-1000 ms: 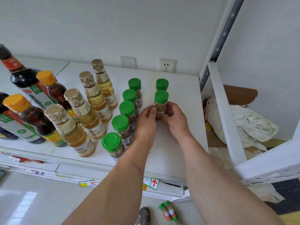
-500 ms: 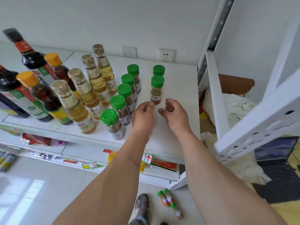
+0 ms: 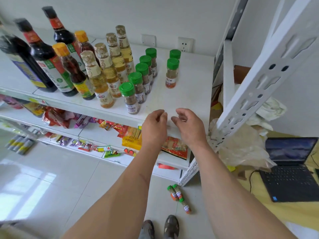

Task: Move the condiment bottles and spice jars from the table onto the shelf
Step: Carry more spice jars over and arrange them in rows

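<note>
Sitting w/ most stock already on shelf point(image 3: 189, 94), approx 3 spice jars point(image 3: 178, 195) lying on floor, left hand point(image 3: 154, 125) & right hand point(image 3: 188, 125) hovering loosely curled, gripping nothing.

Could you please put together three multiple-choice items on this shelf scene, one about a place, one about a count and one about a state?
1. Where do the three loose green-capped spice jars lie?
A. on the tiled floor
B. on the black laptop
C. on the top shelf board

2. How many green-capped spice jars stand in the short right-hand row on the white top shelf board?
A. two
B. four
C. six

3. What is the left hand holding?
A. a jar
B. a bottle
C. nothing

Answers: 1 A, they lie on their sides on the tiles near the person's shoes. 2 A, one jar stands behind the other, apart from the row of five. 3 C, its fingers are loosely curled over the shelf edge with no grip on anything, like the right hand.
</note>
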